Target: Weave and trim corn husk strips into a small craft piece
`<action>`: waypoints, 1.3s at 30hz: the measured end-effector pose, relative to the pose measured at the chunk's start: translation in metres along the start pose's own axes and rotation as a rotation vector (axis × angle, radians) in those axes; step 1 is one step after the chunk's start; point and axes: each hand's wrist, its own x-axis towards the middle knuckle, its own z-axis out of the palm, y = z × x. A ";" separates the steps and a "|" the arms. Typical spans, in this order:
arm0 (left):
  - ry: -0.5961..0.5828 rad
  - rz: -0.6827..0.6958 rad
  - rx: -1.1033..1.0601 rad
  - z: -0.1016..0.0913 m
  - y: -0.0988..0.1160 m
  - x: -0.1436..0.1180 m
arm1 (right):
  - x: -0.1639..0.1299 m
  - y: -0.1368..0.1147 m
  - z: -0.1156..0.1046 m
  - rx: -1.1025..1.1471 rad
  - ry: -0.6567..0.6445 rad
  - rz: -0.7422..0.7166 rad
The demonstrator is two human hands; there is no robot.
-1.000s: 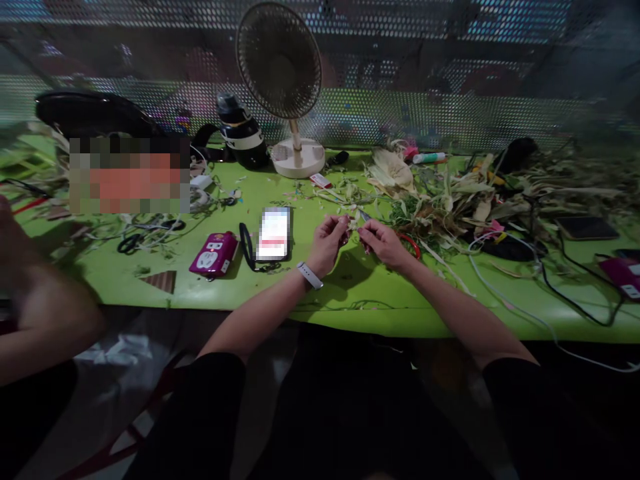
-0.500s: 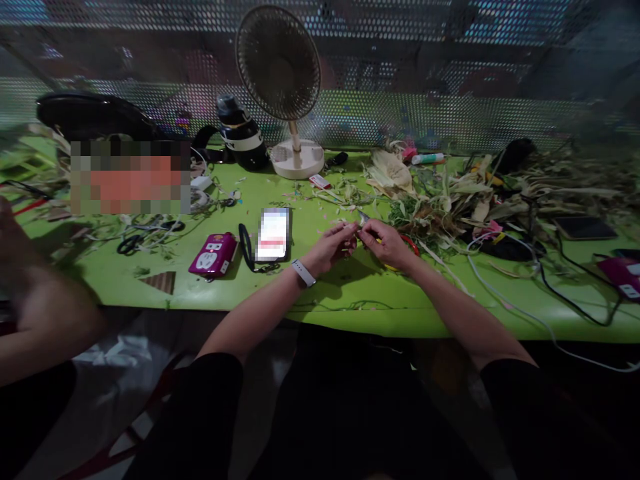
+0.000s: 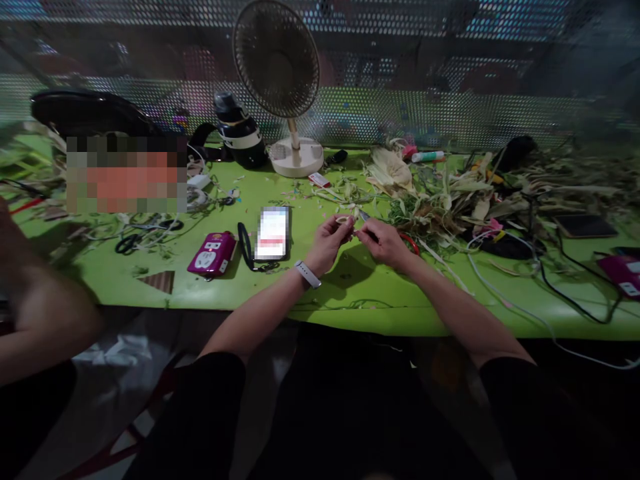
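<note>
A lime-green table (image 3: 350, 293) runs beneath a perforated metal screen, with a heap of dried husks and leaves (image 3: 450, 193) toward its far right. Over the table's middle, the left hand (image 3: 330, 241) pinches a small pale looped strip of husk (image 3: 345, 219), its grip closed on it. The right hand (image 3: 385, 241) is closed on a thin metal-tipped tool (image 3: 364, 216) touching the strip. Working well here probably means a steady, light pinch, since the strip looks thin, curled and easily torn.
</note>
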 end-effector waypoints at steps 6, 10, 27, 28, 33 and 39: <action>-0.188 -0.068 0.051 -0.005 0.004 0.000 | -0.001 0.001 -0.011 0.246 0.034 0.249; -0.299 -0.116 0.161 -0.004 0.004 -0.002 | 0.003 0.002 -0.014 0.322 0.036 0.356; -0.328 -0.235 0.348 -0.011 0.006 0.000 | 0.005 0.001 -0.001 0.203 0.085 0.335; -0.340 -0.238 0.363 -0.012 0.007 0.001 | 0.005 0.001 -0.001 0.191 0.095 0.345; -0.390 -0.282 0.389 -0.011 0.007 -0.001 | 0.008 0.002 0.002 0.156 0.120 0.390; -0.206 -0.289 0.139 -0.008 0.002 0.000 | 0.008 0.005 -0.017 0.251 0.233 0.469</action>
